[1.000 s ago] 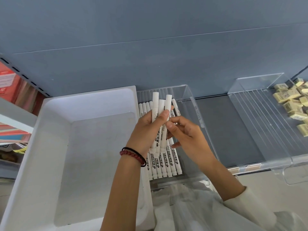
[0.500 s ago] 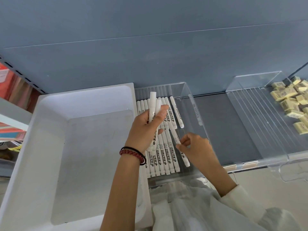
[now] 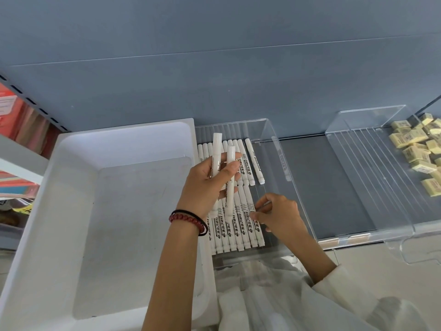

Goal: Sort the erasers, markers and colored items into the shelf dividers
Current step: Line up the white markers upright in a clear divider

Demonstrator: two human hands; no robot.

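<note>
Your left hand point(image 3: 207, 187) is gripping two white plastic markers point(image 3: 230, 155) above the clear acrylic tray point(image 3: 282, 163) of rowed markers point(image 3: 238, 232); your right hand point(image 3: 279, 215) is pinching one there.

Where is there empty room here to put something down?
The white bin floor is bare. So is the dark shelf strip between the two clear trays, and the left half of the right tray, beside the erasers. The marker tray is crowded: only a sliver by its right wall is free.
</note>
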